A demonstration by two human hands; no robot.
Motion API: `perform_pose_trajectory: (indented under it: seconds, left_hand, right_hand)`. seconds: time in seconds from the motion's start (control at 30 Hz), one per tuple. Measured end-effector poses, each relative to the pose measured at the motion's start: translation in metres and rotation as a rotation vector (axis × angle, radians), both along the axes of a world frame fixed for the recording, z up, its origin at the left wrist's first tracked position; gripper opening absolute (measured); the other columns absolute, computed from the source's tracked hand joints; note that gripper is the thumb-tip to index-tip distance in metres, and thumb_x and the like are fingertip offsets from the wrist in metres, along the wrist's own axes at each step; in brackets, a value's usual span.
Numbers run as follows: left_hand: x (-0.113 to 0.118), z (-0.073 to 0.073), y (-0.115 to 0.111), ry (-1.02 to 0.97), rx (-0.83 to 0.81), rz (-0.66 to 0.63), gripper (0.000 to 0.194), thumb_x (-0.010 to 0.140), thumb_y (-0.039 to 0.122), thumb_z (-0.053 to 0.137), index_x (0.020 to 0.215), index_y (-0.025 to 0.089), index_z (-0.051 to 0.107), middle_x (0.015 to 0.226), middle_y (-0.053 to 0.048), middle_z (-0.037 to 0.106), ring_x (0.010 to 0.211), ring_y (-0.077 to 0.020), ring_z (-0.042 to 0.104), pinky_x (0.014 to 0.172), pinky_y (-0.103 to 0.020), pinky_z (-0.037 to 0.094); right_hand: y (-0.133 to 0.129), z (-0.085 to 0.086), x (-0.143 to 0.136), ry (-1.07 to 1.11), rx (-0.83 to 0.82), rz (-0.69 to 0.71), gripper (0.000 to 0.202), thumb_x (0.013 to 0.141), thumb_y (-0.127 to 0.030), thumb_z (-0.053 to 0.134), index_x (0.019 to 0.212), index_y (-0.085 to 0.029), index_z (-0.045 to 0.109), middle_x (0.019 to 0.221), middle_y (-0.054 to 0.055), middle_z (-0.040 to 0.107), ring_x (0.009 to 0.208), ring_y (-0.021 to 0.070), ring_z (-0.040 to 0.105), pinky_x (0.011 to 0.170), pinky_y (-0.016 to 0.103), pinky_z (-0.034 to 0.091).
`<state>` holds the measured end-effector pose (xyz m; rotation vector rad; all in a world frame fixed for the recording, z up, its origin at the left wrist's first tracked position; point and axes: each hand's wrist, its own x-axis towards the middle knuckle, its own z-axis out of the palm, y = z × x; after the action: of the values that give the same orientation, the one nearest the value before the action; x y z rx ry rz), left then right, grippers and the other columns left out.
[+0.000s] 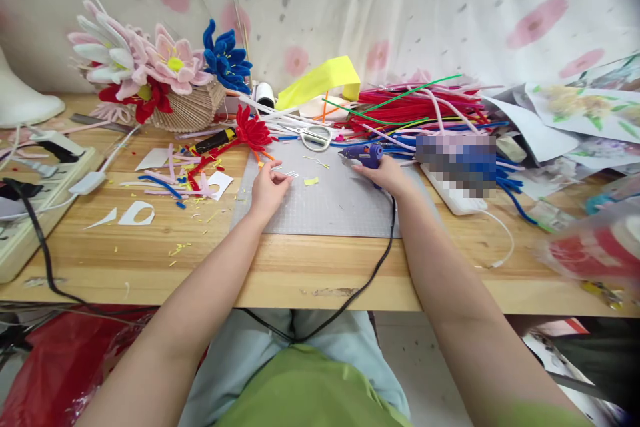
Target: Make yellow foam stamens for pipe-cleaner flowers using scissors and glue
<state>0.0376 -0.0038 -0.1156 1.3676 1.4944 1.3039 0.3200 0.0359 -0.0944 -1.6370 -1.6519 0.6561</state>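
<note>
My left hand (pixel 271 188) is closed in a pinch on thin white strands (pixel 291 174) above the left part of a grey cutting mat (pixel 330 210). My right hand (pixel 383 175) is wrapped round a purple glue gun (pixel 367 155), whose nozzle points left; its black cord (pixel 379 265) runs down over the table edge. Between my hands lie a small yellow piece (pixel 311 181) and a few thin strands (pixel 318 162). White-handled scissors (pixel 316 138) rest at the mat's back edge. Just behind my left hand is a red fuzzy flower (pixel 253 131).
Fuzzy flowers (pixel 175 65) and a fan-shaped basket (pixel 193 110) stand back left, with a power strip (pixel 47 213) at far left. Red stems (pixel 415 107) lie behind the mat. Paper scraps (pixel 137 213) are left; a plastic-wrapped cup (pixel 595 247) is right.
</note>
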Motion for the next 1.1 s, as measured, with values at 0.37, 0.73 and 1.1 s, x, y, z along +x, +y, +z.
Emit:
perform_pose_trajectory:
  seconds: [0.37, 0.73, 1.1]
  left_hand:
    - [0.001, -0.002, 0.0, 0.036, 0.0, -0.026, 0.045, 0.063, 0.023, 0.067, 0.105, 0.022, 0.053, 0.072, 0.002, 0.065, 0.062, -0.0121, 0.058, 0.06, -0.026, 0.047]
    - [0.002, 0.003, -0.001, 0.05, -0.005, -0.019, 0.044, 0.062, 0.019, 0.067, 0.103, 0.02, 0.051, 0.07, 0.002, 0.064, 0.063, -0.0129, 0.059, 0.063, -0.027, 0.046]
    - [0.002, 0.0, 0.0, 0.042, 0.007, -0.036, 0.046, 0.061, 0.017, 0.068, 0.104, 0.02, 0.052, 0.068, 0.003, 0.063, 0.062, -0.0127, 0.059, 0.065, -0.026, 0.046]
  right_hand:
    - [-0.024, 0.015, -0.034, 0.412, -0.051, 0.136, 0.037, 0.061, -0.051, 0.071, 0.073, -0.017, 0.062, 0.067, 0.003, 0.063, 0.058, 0.0124, 0.054, 0.054, 0.026, 0.043]
    - [-0.029, 0.007, -0.052, 0.185, -0.238, 0.361, 0.041, 0.062, -0.058, 0.07, 0.063, -0.02, 0.056, 0.047, -0.003, 0.049, 0.043, 0.0086, 0.04, 0.041, 0.025, 0.029]
    - [-0.033, 0.012, -0.058, 0.23, -0.195, 0.38, 0.04, 0.056, -0.056, 0.075, 0.072, -0.021, 0.063, 0.048, -0.004, 0.047, 0.052, 0.0111, 0.043, 0.051, 0.026, 0.037]
